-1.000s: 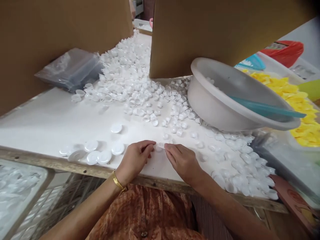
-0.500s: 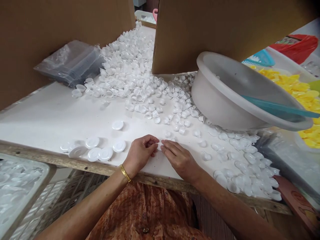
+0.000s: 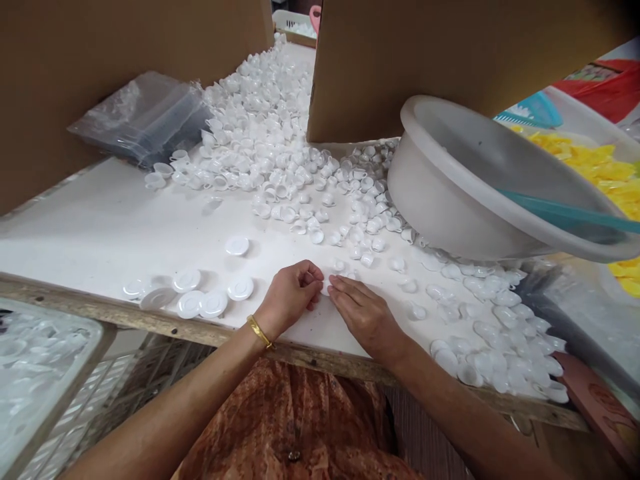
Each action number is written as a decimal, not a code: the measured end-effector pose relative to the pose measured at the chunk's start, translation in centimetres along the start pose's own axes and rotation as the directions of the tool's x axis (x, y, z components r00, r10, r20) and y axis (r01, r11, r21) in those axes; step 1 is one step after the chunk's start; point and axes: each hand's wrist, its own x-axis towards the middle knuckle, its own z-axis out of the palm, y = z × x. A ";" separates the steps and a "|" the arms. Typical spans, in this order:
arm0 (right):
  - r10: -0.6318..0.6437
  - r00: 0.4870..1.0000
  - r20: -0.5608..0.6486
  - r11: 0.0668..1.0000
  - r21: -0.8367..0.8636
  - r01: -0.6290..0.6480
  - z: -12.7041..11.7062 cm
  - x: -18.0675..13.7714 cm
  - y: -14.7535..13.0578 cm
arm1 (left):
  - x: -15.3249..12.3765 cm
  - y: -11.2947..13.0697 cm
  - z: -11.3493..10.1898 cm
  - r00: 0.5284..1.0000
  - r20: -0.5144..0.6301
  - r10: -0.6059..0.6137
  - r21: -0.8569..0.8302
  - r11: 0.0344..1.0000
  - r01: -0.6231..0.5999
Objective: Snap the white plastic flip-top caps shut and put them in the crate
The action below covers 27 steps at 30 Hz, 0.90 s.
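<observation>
Near the front of the white table, my left hand (image 3: 295,293) has its fingers curled in and thumb against them. My right hand (image 3: 364,313) meets it from the right, fingers pressed together and pointing down-left. Between the fingertips shows a small white plastic piece (image 3: 325,287), mostly hidden, so its kind is unclear. Just beyond lie a few tiny white cups (image 3: 339,266). Left of my left hand several round white saucers (image 3: 240,289) lie flat, some overlapping. To the right of my right hand spread many white spoon-like pieces (image 3: 473,363).
A large heap of tiny white cups (image 3: 265,127) covers the table's back. A grey basin (image 3: 440,193) with a teal strip (image 3: 565,212) tilts at right. Cardboard panels (image 3: 365,73) stand behind. A plastic-wrapped pack (image 3: 145,120) lies left; a crate (image 3: 95,340) of white pieces is below.
The whole view has shifted slightly. Both hands stay together at the same spot on the table, with only small finger movement around the white piece.
</observation>
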 end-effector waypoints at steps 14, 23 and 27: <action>-0.114 0.993 -0.018 0.981 -0.159 0.109 -0.4 0.8 -1.5 | 3.0 2.7 1.7 0.846 -0.111 0.522 0.887 0.436 -0.153; -0.152 0.987 -0.046 0.988 -0.030 0.150 0.3 0.2 -1.3 | 3.0 1.2 1.5 0.877 -0.064 0.476 0.930 0.346 -0.120; -0.147 0.988 -0.038 0.989 0.005 0.147 0.5 0.1 -1.2 | 3.2 1.3 1.4 0.892 -0.066 0.448 0.928 0.356 -0.110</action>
